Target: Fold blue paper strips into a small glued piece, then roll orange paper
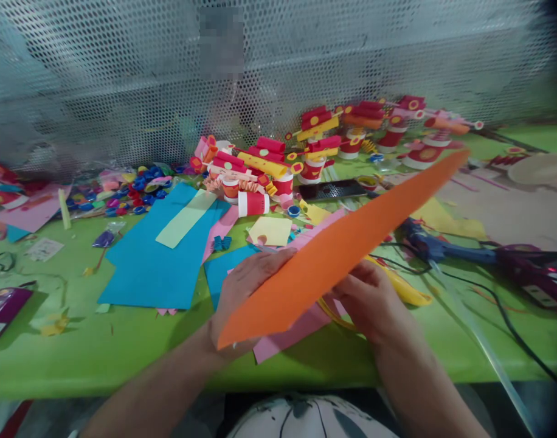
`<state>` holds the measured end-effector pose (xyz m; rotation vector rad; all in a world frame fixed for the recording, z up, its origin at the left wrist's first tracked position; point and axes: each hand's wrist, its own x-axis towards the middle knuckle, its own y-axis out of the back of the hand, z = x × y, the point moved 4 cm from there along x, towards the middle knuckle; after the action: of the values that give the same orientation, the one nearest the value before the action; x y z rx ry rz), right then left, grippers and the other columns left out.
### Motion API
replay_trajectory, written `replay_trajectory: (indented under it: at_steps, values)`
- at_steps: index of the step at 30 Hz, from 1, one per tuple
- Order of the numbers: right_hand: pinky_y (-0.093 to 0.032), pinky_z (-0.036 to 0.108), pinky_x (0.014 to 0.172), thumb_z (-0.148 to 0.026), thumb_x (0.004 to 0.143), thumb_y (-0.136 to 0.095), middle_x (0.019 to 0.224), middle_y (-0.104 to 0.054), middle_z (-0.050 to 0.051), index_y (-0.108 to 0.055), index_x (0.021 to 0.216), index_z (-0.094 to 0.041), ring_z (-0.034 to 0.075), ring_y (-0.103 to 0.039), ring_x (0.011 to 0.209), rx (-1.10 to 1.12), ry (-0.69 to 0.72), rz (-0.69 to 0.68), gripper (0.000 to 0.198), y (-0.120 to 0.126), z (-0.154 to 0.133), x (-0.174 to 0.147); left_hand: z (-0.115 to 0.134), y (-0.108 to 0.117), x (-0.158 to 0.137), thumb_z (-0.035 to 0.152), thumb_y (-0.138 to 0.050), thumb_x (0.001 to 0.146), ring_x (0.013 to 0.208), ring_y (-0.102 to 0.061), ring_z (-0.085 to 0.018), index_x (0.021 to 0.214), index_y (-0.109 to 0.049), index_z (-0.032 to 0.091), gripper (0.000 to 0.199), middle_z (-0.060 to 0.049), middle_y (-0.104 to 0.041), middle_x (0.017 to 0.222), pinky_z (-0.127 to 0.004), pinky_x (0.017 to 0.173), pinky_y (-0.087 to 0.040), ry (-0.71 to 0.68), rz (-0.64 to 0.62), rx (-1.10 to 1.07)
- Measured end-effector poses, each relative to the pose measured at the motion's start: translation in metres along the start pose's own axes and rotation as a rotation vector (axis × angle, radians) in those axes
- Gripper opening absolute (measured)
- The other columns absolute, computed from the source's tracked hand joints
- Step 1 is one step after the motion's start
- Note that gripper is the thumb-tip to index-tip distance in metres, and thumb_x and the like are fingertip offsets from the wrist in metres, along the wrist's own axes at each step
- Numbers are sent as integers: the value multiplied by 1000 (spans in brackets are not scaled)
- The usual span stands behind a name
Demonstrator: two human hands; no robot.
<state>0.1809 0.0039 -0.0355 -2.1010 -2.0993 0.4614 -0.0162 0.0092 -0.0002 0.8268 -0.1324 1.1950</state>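
Note:
A sheet of orange paper (324, 267) slants up to the right, above the table and in front of both hands. My left hand (249, 277) is closed on its left part, with some fingers hidden behind the sheet. My right hand (374, 295) has its fingers curled against the lower edge near the middle; the fingertips are partly covered. A yellow curved thing (408, 286) shows beside and beneath my right hand, its kind unclear. Pink paper (283, 340) lies under the orange sheet. Blue sheets (151, 267) with a pale green strip (185, 219) lie to the left.
Several decorated paper cups (253, 204) with red and yellow rolls stand along the back, before a perforated metal panel (123, 73). A black phone-like object (333, 190) lies there. To the right are a glue gun (447, 249), cables and a purple power strip (529, 277). Coloured caps (153, 185) lie back left.

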Motion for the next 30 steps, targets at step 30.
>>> replay_trajectory:
  at_steps: [30]
  values:
    - [-58,28,72,-24,88,-73,108,-69,0,-59,137,-40,15,-66,82,-390,430,97,54,-5,-9,-3,-4,-3,7,28,-63,95,129,-63,-22,132,-68,25,37,-3,-69,136,-33,110,-53,293,122,-117]
